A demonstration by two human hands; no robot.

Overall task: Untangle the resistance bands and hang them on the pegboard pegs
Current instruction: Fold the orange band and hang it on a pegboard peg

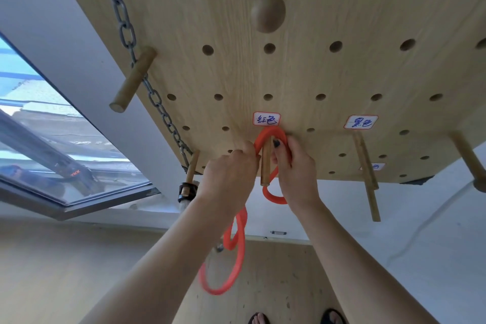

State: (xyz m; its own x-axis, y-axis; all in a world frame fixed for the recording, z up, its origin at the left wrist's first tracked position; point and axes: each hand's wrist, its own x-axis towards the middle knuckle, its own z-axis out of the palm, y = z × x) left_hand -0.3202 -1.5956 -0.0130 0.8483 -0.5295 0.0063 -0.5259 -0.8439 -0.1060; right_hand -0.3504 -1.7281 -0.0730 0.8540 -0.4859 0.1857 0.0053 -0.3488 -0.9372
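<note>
One red resistance band (271,132) arches over the base of a wooden peg (266,166) under a red-bordered label (266,119) on the pegboard (328,73) — hanging is the step in hand. Both hands pinch it: left hand (228,179) and right hand (295,173) either side of the peg. Its loops dangle twisted below; next, letting go should call for checking that it seats.

Orange-red resistance band (238,250), pale wood-grain pegboard (315,73), tan wooden peg (265,166), grey metal chain (126,31), white red-edged labels (266,118)

Both hands looping red band (271,134) over peg (265,166), pegboard (315,73)
</note>
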